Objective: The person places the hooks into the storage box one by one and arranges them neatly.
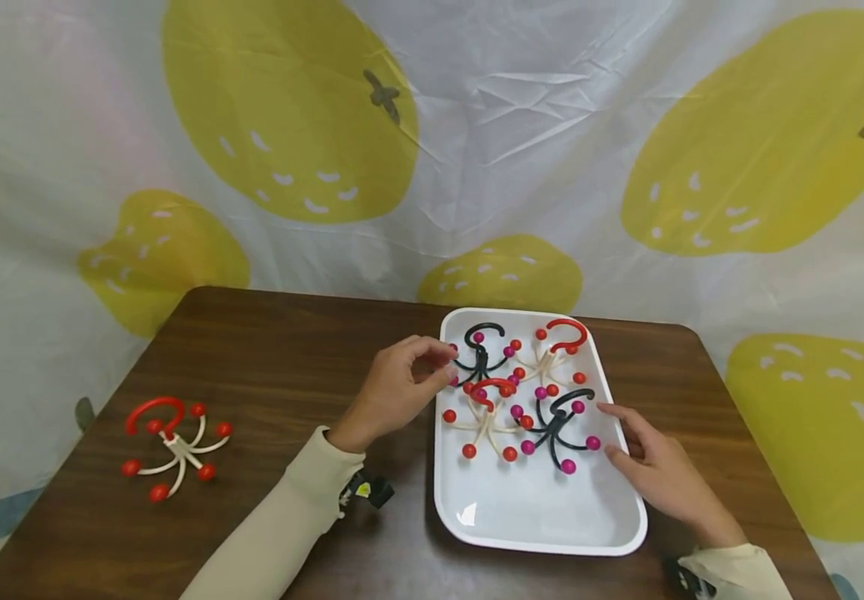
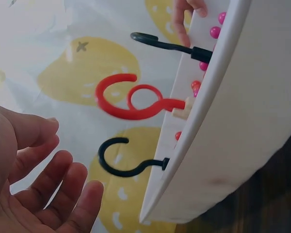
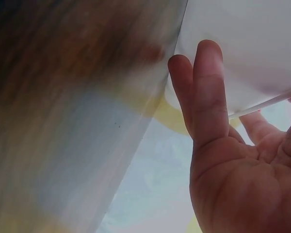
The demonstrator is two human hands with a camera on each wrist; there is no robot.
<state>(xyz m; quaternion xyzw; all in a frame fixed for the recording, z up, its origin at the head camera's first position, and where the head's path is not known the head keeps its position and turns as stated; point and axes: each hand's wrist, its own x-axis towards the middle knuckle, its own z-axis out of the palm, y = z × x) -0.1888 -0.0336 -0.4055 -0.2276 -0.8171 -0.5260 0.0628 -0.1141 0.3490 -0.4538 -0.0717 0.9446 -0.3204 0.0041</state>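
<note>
A white tray [image 1: 540, 547] holds two black hook hangers [image 1: 555, 427] with pink ball tips and two cream ones [image 1: 486, 422] with red hooks and red balls. My left hand [image 1: 404, 385] is over the tray's left rim, near the back black hanger [image 1: 481, 364]. Its fingers are loosely bent with nothing between them; in the left wrist view, a gap separates the hand [image 2: 48, 179] from the hooks. At the right rim is my right hand [image 1: 667, 475]. In the right wrist view, its extended fingers [image 3: 208, 92] lie against the tray's outer wall.
Another cream hanger with a red hook [image 1: 179, 450] stands on the brown wooden table [image 1: 312, 350], well left of the tray. Behind the table hangs a white cloth [image 1: 521, 125] printed with yellow fruit. Each wrist carries a small black camera [image 1: 372, 490].
</note>
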